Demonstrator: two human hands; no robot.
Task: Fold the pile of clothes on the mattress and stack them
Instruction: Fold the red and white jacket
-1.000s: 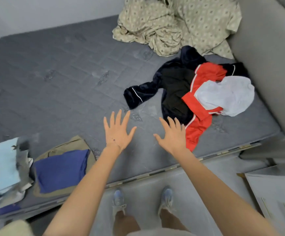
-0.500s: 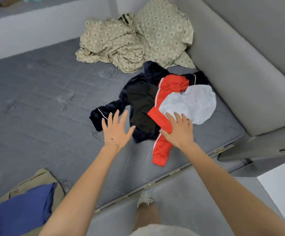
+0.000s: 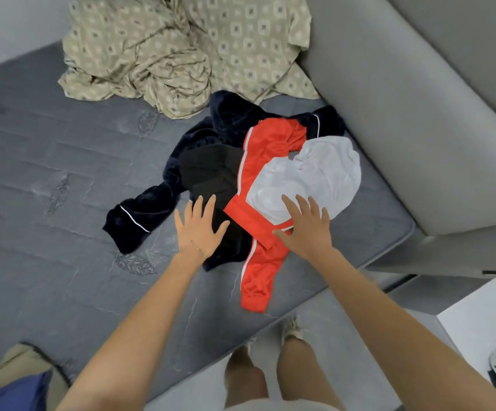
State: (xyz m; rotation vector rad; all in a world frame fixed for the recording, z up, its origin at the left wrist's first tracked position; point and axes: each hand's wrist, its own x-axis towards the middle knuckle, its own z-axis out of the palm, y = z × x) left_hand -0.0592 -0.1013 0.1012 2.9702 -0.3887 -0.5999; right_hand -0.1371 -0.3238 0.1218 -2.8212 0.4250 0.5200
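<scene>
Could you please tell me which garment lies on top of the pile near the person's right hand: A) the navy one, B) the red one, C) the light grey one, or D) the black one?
C: the light grey garment overlaps the red garment, and the right hand is spread open at its near edge.

Wide bare run over the left and middle of the mattress (image 3: 48, 173), from far edge to near edge. Blocked at the far edge by a crumpled patterned sheet (image 3: 166, 48) reaching down to the pile of clothes (image 3: 211, 173). Walled off along the right edge by grey padded upholstery (image 3: 403, 114), with hardly any gap beside the pile. Bare strip along the near edge, crossed only by the cuffed end of a red track garment (image 3: 258, 286). Small bare patch at the near right corner. Crowded near left corner: folded blue garment (image 3: 12, 393) on khaki cloth (image 3: 18, 360).
</scene>
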